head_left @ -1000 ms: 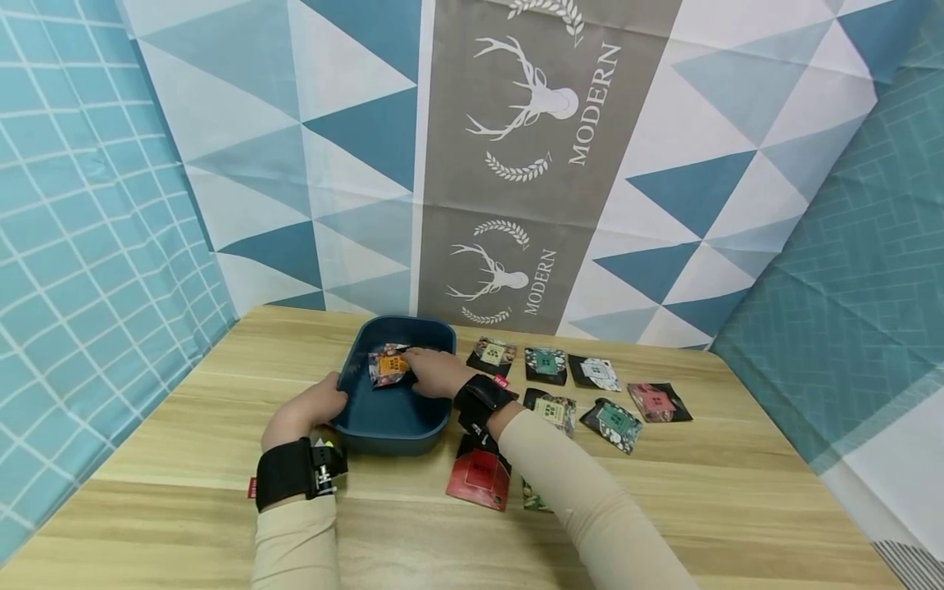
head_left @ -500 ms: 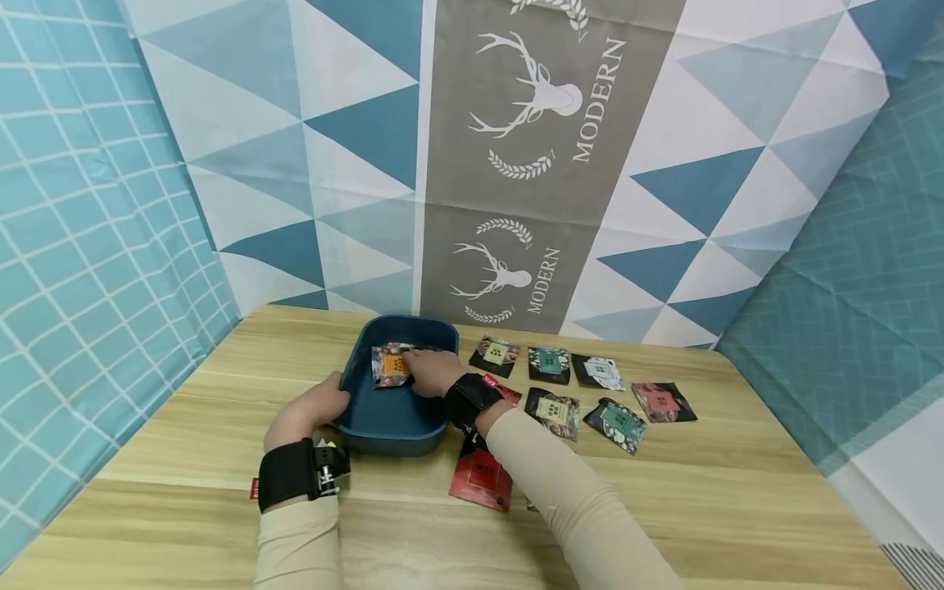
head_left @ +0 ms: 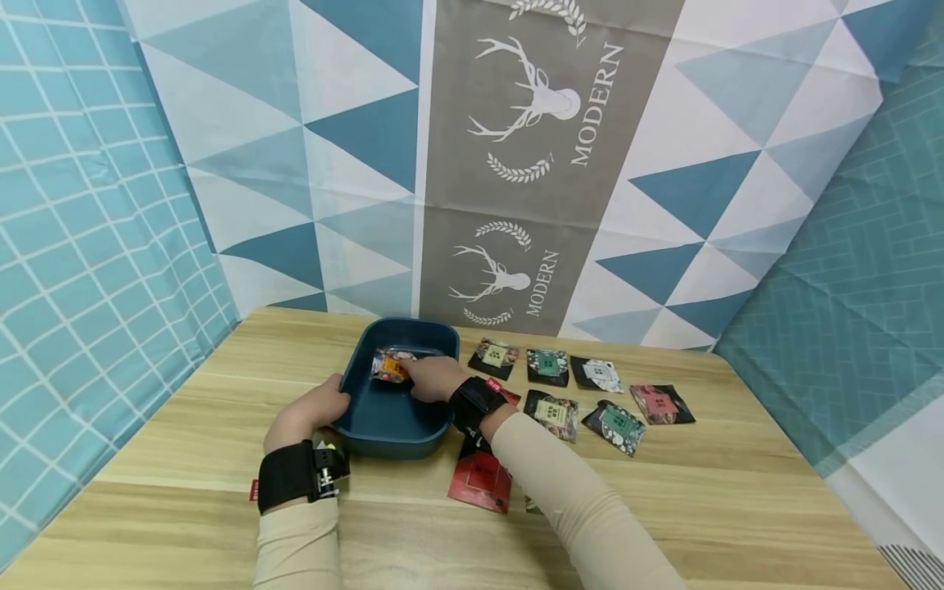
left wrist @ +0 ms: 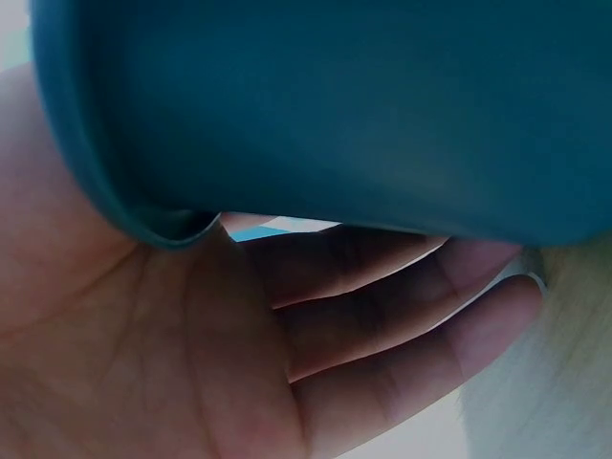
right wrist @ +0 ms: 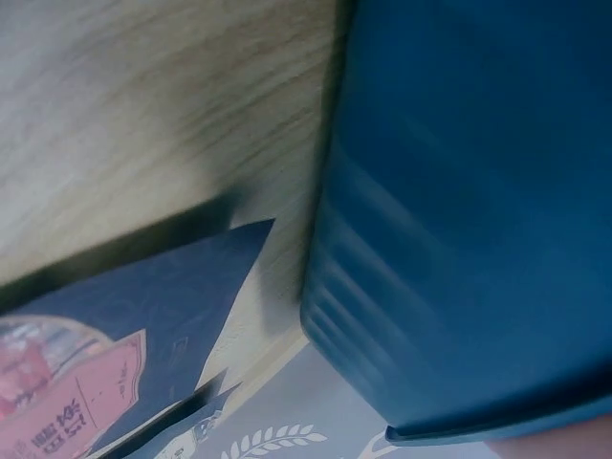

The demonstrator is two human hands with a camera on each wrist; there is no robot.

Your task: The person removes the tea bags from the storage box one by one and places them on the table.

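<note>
My left hand [head_left: 311, 410] grips the left rim of a dark blue plastic bin [head_left: 391, 424]. In the left wrist view, the bin's wall [left wrist: 335, 115] lies against the palm and the left fingers [left wrist: 411, 382] run along its outside. My right hand [head_left: 435, 378] reaches over the bin's right side and pinches the right edge of a small sachet with an orange label [head_left: 393, 366], tilted inside the bin. In the right wrist view the bin's outer wall [right wrist: 478, 210] hides the fingertips and the sachet.
Right of the bin lie several flat sachets, among them a green-labelled sachet [head_left: 548, 365], a white-labelled sachet [head_left: 597, 374] and a pink-labelled sachet [head_left: 661, 404]. A larger red packet [head_left: 479, 482] lies by the right forearm. Another packet [head_left: 341, 460] shows partly behind the left wrist.
The orange-labelled sachet has tilted and looks narrower from above, with the right hand at its edge slightly lower. The left hand and the bin have stayed in place.
</note>
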